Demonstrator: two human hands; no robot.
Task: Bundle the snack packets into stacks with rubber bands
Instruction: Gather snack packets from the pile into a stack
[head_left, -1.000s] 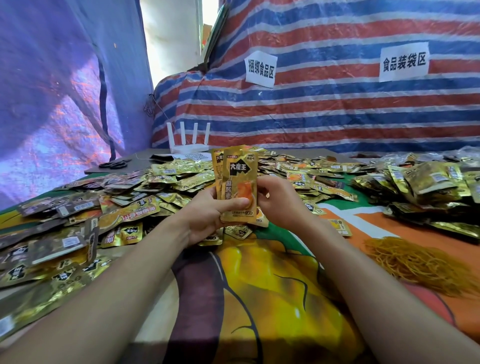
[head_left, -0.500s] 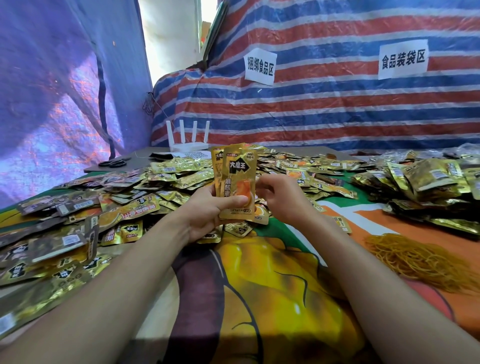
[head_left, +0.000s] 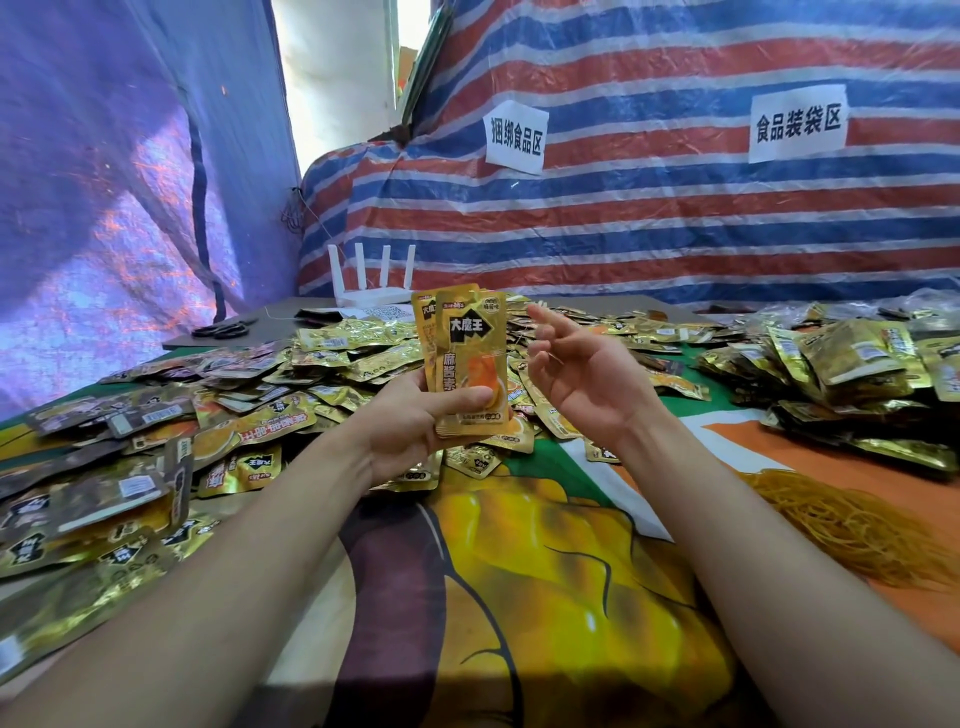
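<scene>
My left hand (head_left: 415, 421) grips a small upright stack of gold snack packets (head_left: 470, 353), thumb pressed across the front packet. My right hand (head_left: 587, 379) hovers just right of the stack, apart from it, palm turned toward it and fingers spread. A thin strand shows by its fingers; whether it is a rubber band I cannot tell. A heap of yellow rubber bands (head_left: 852, 519) lies on the cloth at the right. Loose gold packets (head_left: 260, 395) cover the table's left and middle.
Another pile of packets (head_left: 841, 374) sits at the far right. A white router (head_left: 371, 291) and black scissors (head_left: 223, 328) lie at the back left. Striped tarpaulin walls close in behind. The printed tablecloth (head_left: 545, 571) shows bare between my arms.
My right hand has let go of the stack's right edge, moved away to the right and opened its fingers. The left hand raised the stack slightly.
</scene>
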